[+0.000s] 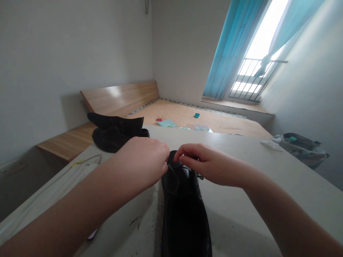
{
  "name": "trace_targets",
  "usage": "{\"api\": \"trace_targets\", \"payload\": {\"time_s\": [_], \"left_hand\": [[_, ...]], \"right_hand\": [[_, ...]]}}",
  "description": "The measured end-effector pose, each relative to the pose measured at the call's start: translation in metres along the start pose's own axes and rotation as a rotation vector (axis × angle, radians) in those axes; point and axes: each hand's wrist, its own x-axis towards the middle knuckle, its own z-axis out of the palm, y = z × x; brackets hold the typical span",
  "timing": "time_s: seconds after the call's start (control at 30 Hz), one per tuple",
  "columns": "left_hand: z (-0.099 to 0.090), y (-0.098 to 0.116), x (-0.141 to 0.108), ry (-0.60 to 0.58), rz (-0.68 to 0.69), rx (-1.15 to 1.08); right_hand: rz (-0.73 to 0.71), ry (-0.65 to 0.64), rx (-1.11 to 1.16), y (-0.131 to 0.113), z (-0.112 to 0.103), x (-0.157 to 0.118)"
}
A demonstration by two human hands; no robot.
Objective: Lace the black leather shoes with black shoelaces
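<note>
A black lace-up shoe (182, 210) of pebbled leather lies on the worktop (235, 210) at 6 o'clock, its grain glinting along the rounded upper. The left hand (140, 162) comes in from 8 o'clock, and its grip is clamped on a thin dark lace (172, 170) at the shoe's top. The right hand (206, 165) reaches in from 4 o'clock, its fingers (187, 153) curled together just over the shoe's far edge; whether they pinch a lace, I cannot tell. The two hands nearly touch above the shoe.

The worktop is pale and matte, with dark scuffs near the shoe. At 10 o'clock a second black shoe (115, 130) of soft, creased material lies slumped. A long white strip (83, 171) with a thin cable runs along the edge at 9 o'clock, and a crumpled white tissue (270, 145) sits at 2 o'clock.

Beyond the worktop, at 12 o'clock, stretches a bare wooden bed base (182, 116) with a wooden headboard (120, 98), holding pale blue paper (167, 123) and a small teal block (197, 115). A teal curtain (230, 50) hangs beside a barred window (249, 80) at 1 o'clock, and a grey bag (301, 148) slumps at 3 o'clock.
</note>
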Motion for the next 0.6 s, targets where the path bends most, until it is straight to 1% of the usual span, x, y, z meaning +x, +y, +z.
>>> {"api": "trace_targets", "payload": {"time_s": [0.13, 0.33, 0.6], "left_hand": [[0.002, -0.001, 0.0, 0.003, -0.007, 0.002], [0.004, -0.001, 0.003, -0.026, -0.003, 0.009], [0.002, 0.001, 0.003, -0.065, 0.008, 0.037]], "right_hand": [[0.014, 0.056, 0.045, 0.001, 0.0, 0.001], [-0.002, 0.022, 0.081, 0.001, 0.006, 0.003], [-0.017, -0.003, 0.069, 0.0, 0.011, 0.006]]}}
